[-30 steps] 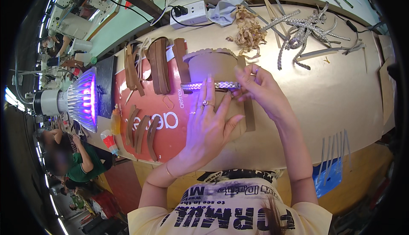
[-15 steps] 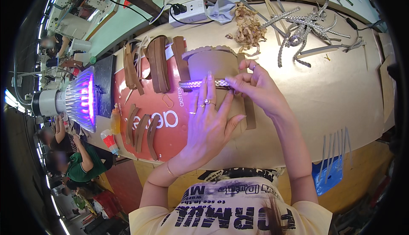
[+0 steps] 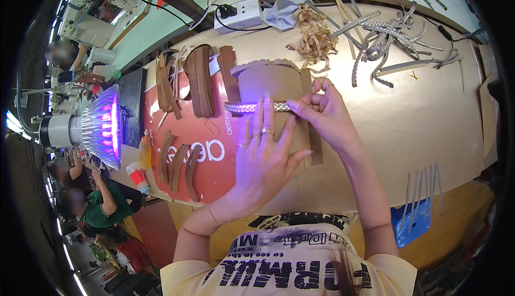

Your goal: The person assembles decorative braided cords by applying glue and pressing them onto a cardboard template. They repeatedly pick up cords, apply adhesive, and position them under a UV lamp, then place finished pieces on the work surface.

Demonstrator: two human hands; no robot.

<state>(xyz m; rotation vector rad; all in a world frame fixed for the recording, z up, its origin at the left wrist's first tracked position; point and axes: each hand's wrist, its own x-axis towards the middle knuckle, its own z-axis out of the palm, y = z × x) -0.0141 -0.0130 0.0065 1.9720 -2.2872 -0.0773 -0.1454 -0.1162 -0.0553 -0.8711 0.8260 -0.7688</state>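
A flat silver braided strap (image 3: pixel 233 107) lies crosswise over a brown panel (image 3: pixel 271 81) with a scalloped strip along its far edge. My left hand (image 3: pixel 261 156) rests flat on the strap and panel, fingers stretched out. Thumb and forefinger of my right hand (image 3: pixel 328 114) pinch the strap's right end, while the other fingers curl above. Beneath the panel's right side a darker brown strip (image 3: pixel 315 148) sticks out. Part of the strap and much of the near panel are hidden under my hands.
Left of the panel, long brown strips (image 3: pixel 199 84) and short brown strips (image 3: pixel 179 164) lie on a red board (image 3: pixel 214 180). A lit lamp (image 3: pixel 102 127) and bottles (image 3: pixel 145 151) stand farther left. Tangled silver braids (image 3: pixel 383 44), tan scraps (image 3: pixel 314 33) and a power strip (image 3: pixel 238 15) lie beyond.
My right hand has shifted slightly right and toward me along the strap's end, still pinching it. My left hand stays almost in place, with its fingers flat on the strap.
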